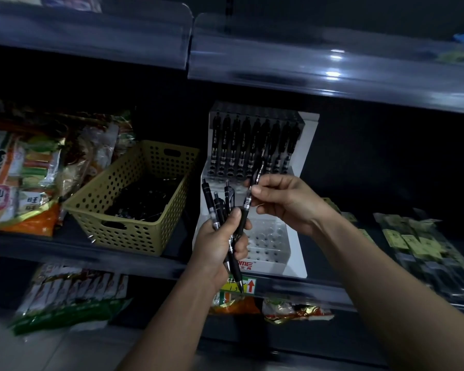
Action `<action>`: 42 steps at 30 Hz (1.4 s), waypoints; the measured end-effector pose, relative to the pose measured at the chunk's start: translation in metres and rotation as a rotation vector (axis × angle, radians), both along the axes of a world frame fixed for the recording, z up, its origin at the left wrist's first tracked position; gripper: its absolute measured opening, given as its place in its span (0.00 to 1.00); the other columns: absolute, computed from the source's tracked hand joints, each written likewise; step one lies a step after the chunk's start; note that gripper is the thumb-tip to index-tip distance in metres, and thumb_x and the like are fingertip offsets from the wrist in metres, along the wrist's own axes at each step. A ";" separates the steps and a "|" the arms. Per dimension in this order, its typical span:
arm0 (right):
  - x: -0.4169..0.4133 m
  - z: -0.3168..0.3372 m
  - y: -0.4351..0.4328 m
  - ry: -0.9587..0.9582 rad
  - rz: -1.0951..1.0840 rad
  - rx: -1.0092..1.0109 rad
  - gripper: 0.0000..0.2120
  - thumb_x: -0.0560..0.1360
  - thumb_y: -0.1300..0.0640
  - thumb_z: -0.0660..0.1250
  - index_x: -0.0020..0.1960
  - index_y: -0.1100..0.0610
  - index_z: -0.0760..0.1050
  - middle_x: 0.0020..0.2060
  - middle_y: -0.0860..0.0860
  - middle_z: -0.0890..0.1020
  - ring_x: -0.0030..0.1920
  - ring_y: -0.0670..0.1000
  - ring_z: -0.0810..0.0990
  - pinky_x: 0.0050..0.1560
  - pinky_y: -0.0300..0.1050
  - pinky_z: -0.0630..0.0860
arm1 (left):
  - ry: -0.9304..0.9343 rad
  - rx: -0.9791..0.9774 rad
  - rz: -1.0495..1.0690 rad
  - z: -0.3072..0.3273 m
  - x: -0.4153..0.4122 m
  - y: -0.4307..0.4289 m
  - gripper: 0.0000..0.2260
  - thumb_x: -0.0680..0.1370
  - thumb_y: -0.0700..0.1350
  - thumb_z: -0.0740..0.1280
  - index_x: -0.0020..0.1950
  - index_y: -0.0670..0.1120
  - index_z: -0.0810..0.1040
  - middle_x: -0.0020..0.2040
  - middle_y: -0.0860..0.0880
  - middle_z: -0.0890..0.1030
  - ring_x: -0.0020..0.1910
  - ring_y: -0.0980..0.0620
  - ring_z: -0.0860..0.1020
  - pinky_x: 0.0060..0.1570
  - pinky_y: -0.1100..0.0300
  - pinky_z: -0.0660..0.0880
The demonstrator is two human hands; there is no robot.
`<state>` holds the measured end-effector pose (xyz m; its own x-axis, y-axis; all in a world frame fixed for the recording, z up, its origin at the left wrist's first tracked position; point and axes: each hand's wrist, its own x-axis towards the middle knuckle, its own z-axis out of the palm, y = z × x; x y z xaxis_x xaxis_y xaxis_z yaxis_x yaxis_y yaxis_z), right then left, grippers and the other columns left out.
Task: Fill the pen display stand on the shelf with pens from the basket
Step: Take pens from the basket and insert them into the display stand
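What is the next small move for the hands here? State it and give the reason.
Probably the right hand should draw the black click pen it pinches free of the bundle of black pens gripped by the left hand, towards an empty hole in the white tiered plastic stand. Its back row of pens looks full; the lower holes are open.

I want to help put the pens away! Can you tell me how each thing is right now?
Pen display stand: upright on the shelf, back row full of pens, lower holes in view empty.
Basket: upright beside the stand, dark pens lying inside.
Left hand: grips a bundle of pens, tips down.
Right hand: pinches a single pen, not yet in a hole.
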<state>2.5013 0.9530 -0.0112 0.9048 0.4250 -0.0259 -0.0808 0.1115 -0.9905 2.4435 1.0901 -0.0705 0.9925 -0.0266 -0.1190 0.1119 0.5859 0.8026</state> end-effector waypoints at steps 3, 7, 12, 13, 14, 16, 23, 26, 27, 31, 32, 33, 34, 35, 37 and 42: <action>-0.002 0.006 -0.002 -0.031 -0.019 -0.071 0.10 0.63 0.63 0.72 0.43 0.61 0.77 0.34 0.53 0.83 0.34 0.50 0.82 0.34 0.38 0.79 | 0.006 0.016 0.022 0.001 0.000 -0.002 0.08 0.78 0.44 0.64 0.45 0.40 0.75 0.34 0.47 0.79 0.21 0.56 0.67 0.19 0.65 0.62; 0.003 0.019 -0.006 -0.123 -0.285 -0.032 0.06 0.70 0.67 0.71 0.45 0.62 0.77 0.33 0.53 0.83 0.32 0.49 0.82 0.35 0.39 0.80 | 0.050 0.028 0.015 0.000 0.000 -0.003 0.08 0.79 0.45 0.62 0.49 0.41 0.76 0.36 0.46 0.82 0.22 0.54 0.70 0.19 0.64 0.63; 0.019 0.031 -0.016 -0.264 -0.671 -0.027 0.06 0.74 0.68 0.69 0.42 0.59 0.76 0.36 0.54 0.80 0.30 0.45 0.81 0.36 0.37 0.80 | 0.077 0.014 -0.009 -0.004 0.001 -0.002 0.10 0.80 0.43 0.62 0.55 0.40 0.79 0.35 0.48 0.76 0.22 0.55 0.69 0.19 0.65 0.63; 0.021 0.031 -0.017 -0.292 -0.710 -0.039 0.08 0.74 0.68 0.69 0.40 0.57 0.75 0.36 0.53 0.80 0.30 0.44 0.80 0.37 0.37 0.80 | 0.079 0.002 -0.007 -0.004 0.002 -0.002 0.10 0.80 0.43 0.61 0.55 0.40 0.79 0.35 0.48 0.75 0.22 0.55 0.69 0.19 0.65 0.63; 0.024 0.032 -0.017 -0.315 -0.742 -0.047 0.09 0.74 0.67 0.69 0.40 0.56 0.75 0.35 0.52 0.80 0.30 0.43 0.80 0.37 0.37 0.79 | 0.081 -0.006 -0.004 -0.004 0.003 -0.003 0.09 0.80 0.42 0.61 0.56 0.40 0.78 0.35 0.48 0.75 0.22 0.55 0.69 0.18 0.65 0.63; 0.030 0.032 -0.017 -0.338 -0.800 -0.060 0.08 0.73 0.66 0.70 0.41 0.56 0.76 0.35 0.50 0.80 0.32 0.44 0.80 0.40 0.39 0.80 | 0.084 -0.014 -0.002 -0.004 0.003 -0.003 0.09 0.81 0.41 0.61 0.56 0.40 0.78 0.34 0.48 0.75 0.21 0.55 0.68 0.18 0.66 0.63; 0.042 0.022 -0.016 -0.460 -0.874 -0.299 0.07 0.73 0.64 0.71 0.45 0.54 0.77 0.41 0.52 0.81 0.42 0.51 0.79 0.51 0.48 0.78 | 0.075 0.028 0.031 -0.003 0.002 -0.004 0.08 0.80 0.40 0.62 0.56 0.39 0.74 0.33 0.46 0.81 0.21 0.54 0.69 0.19 0.65 0.64; 0.044 0.017 -0.015 -0.506 -0.859 -0.413 0.04 0.74 0.64 0.70 0.48 0.58 0.80 0.42 0.54 0.83 0.44 0.51 0.81 0.51 0.47 0.78 | 0.071 0.050 0.040 -0.002 0.002 -0.004 0.06 0.80 0.41 0.61 0.48 0.38 0.72 0.35 0.44 0.83 0.21 0.53 0.70 0.19 0.65 0.64; 0.045 0.016 -0.015 -0.521 -0.858 -0.468 0.04 0.74 0.63 0.70 0.49 0.60 0.80 0.43 0.54 0.83 0.45 0.52 0.81 0.51 0.46 0.78 | 0.069 0.056 0.042 -0.002 0.002 -0.004 0.07 0.80 0.42 0.61 0.48 0.38 0.71 0.36 0.44 0.83 0.21 0.53 0.70 0.19 0.65 0.64; 0.046 0.014 -0.012 -0.585 -0.836 -0.639 0.07 0.74 0.65 0.68 0.52 0.60 0.78 0.40 0.50 0.80 0.45 0.53 0.81 0.45 0.43 0.76 | 0.072 0.064 0.046 -0.003 0.003 -0.004 0.07 0.80 0.42 0.61 0.48 0.38 0.71 0.36 0.44 0.83 0.22 0.53 0.70 0.20 0.64 0.64; 0.046 0.014 -0.012 -0.590 -0.839 -0.645 0.09 0.73 0.64 0.69 0.54 0.59 0.77 0.40 0.49 0.79 0.45 0.52 0.80 0.44 0.42 0.75 | 0.072 0.064 0.049 -0.003 0.003 -0.004 0.07 0.80 0.42 0.61 0.48 0.38 0.71 0.36 0.44 0.83 0.22 0.53 0.70 0.19 0.64 0.64; 0.046 0.012 -0.012 -0.587 -0.845 -0.646 0.11 0.73 0.63 0.70 0.54 0.59 0.75 0.40 0.49 0.79 0.45 0.52 0.80 0.44 0.44 0.75 | 0.071 0.062 0.049 -0.003 0.003 -0.004 0.06 0.80 0.42 0.61 0.48 0.39 0.71 0.36 0.44 0.83 0.22 0.53 0.70 0.19 0.64 0.64; 0.046 0.011 -0.012 -0.582 -0.849 -0.657 0.11 0.73 0.63 0.70 0.54 0.59 0.74 0.41 0.50 0.79 0.46 0.53 0.80 0.45 0.46 0.77 | 0.070 0.059 0.049 -0.002 0.003 -0.004 0.06 0.80 0.42 0.61 0.48 0.39 0.71 0.36 0.44 0.83 0.22 0.53 0.70 0.19 0.64 0.64; 0.047 0.010 -0.013 -0.575 -0.850 -0.677 0.10 0.73 0.62 0.71 0.53 0.59 0.74 0.42 0.51 0.79 0.47 0.54 0.80 0.47 0.48 0.77 | 0.067 0.057 0.046 -0.002 0.003 -0.004 0.06 0.80 0.42 0.61 0.48 0.40 0.71 0.36 0.44 0.83 0.22 0.53 0.70 0.19 0.64 0.64; 0.048 0.007 -0.013 -0.564 -0.845 -0.703 0.08 0.73 0.62 0.71 0.51 0.59 0.76 0.42 0.52 0.80 0.47 0.55 0.80 0.47 0.48 0.77 | 0.063 0.055 0.043 -0.001 0.003 -0.004 0.05 0.81 0.41 0.61 0.47 0.40 0.71 0.36 0.44 0.83 0.22 0.53 0.70 0.20 0.65 0.64; 0.050 0.009 -0.010 -0.592 -0.857 -0.768 0.07 0.73 0.60 0.71 0.51 0.59 0.78 0.46 0.55 0.83 0.48 0.55 0.81 0.45 0.42 0.75 | 0.066 0.055 0.045 -0.002 0.004 -0.004 0.05 0.81 0.41 0.61 0.48 0.40 0.71 0.36 0.44 0.83 0.22 0.53 0.70 0.19 0.64 0.64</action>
<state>2.5509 0.9431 -0.0023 0.8373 -0.2377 0.4924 0.2032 -0.7007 -0.6839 2.4472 1.0863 -0.0722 0.9825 0.0257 -0.1845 0.1406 0.5468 0.8254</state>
